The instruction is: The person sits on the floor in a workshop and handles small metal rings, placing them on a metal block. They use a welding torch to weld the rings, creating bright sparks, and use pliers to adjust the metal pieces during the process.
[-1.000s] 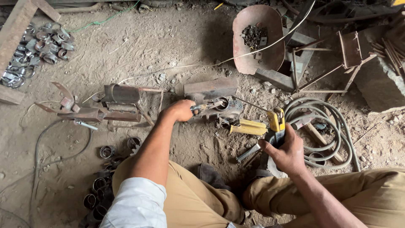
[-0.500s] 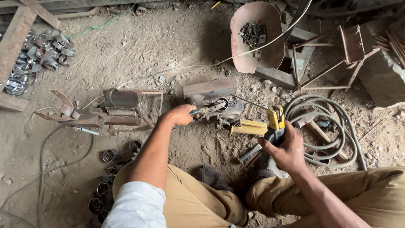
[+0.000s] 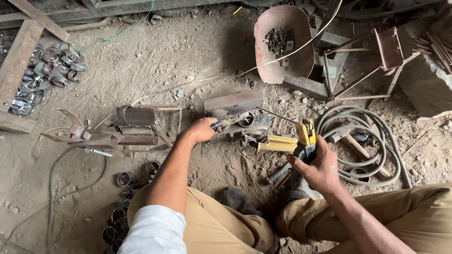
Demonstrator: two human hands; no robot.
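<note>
Metal jig [image 3: 245, 121] is gripped by closed left hand [image 3: 201, 130]; yellow-handled electrode holder [image 3: 305, 136] clasped in right hand [image 3: 320, 167]. Jig pref. kept steady, rod brought in slowly.

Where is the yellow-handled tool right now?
Head view, right of centre: the yellow-handled tool is in the right hand, beside the coiled hose.

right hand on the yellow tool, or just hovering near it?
Touching. The head view shows the right hand wrapped around the dark grip of the yellow tool, fingers closed on it with no gap visible.
</note>
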